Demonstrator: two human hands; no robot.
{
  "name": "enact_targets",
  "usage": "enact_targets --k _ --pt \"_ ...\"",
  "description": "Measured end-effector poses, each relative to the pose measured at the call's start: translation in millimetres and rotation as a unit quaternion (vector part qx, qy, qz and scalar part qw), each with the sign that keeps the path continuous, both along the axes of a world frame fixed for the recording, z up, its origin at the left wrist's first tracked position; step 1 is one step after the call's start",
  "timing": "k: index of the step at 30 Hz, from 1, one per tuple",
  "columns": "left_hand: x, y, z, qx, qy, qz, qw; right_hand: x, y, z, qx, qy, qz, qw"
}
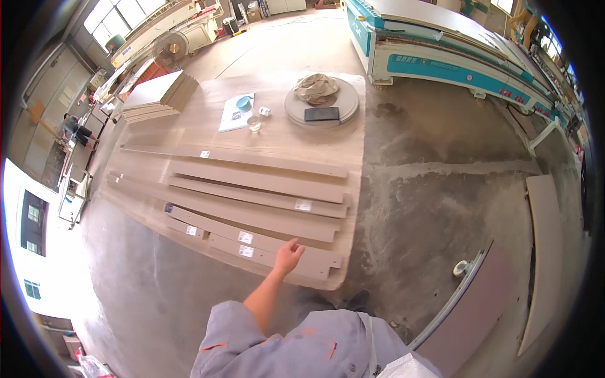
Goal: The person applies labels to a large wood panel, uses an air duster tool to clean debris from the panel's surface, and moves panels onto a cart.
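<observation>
left hand (290, 257) half-curled over brown boards (266, 243), arm (262, 300) stretched forward; cannot tell if grasping

Far: round discs (351, 102) w/ crumpled brown cloth (316, 88) & dark flat device (321, 114) on top; just left, white sheet (228, 122) w/ blue roll (244, 104), plus sm. white roll (265, 111) & clear round item (254, 123) nr. it. Far left: board stack (154, 94), lg. fan (170, 50) beyond; a person (77, 131) further left. Far right: lg. teal-&-white machine (441, 65). Near right: brown panel (469, 312) w/ white wheel (460, 268); long pale board (543, 252) further right.
</observation>
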State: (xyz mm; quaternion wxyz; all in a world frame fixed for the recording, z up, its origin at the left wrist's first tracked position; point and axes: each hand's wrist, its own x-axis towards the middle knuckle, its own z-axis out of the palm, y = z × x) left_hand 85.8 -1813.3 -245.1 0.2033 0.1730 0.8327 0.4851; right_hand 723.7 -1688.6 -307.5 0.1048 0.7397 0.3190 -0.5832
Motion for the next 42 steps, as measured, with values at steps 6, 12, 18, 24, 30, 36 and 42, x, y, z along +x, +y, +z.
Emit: enact_targets --k 6,12,18,24,30,36,42 --pt "-72 159 26 -0.015 0.031 -0.046 0.998 55 108 -9 0.035 0.260 -0.289 0.921" --pt "-176 260 30 0.111 -0.023 0.147 0.983 -45 267 82 0.075 0.096 -0.115 0.986" --pt "-378 296 -43 0.015 0.057 0.290 0.955 -174 401 57 0.113 0.089 0.014 0.989" --pt "-545 378 -88 -0.197 0.252 0.342 0.884 -298 508 58 0.110 0.010 0.242 0.964" --pt "-652 364 -151 -0.318 0.173 0.344 0.866 -389 618 86 0.041 -0.021 0.163 0.986" --pt "-649 443 -88 -0.362 0.115 0.327 0.865 -409 736 68 0.100 -0.046 0.264 0.958" --pt "-527 694 83 0.058 0.151 0.117 0.980 -577 896 93 0.272 0.124 0.270 0.915"
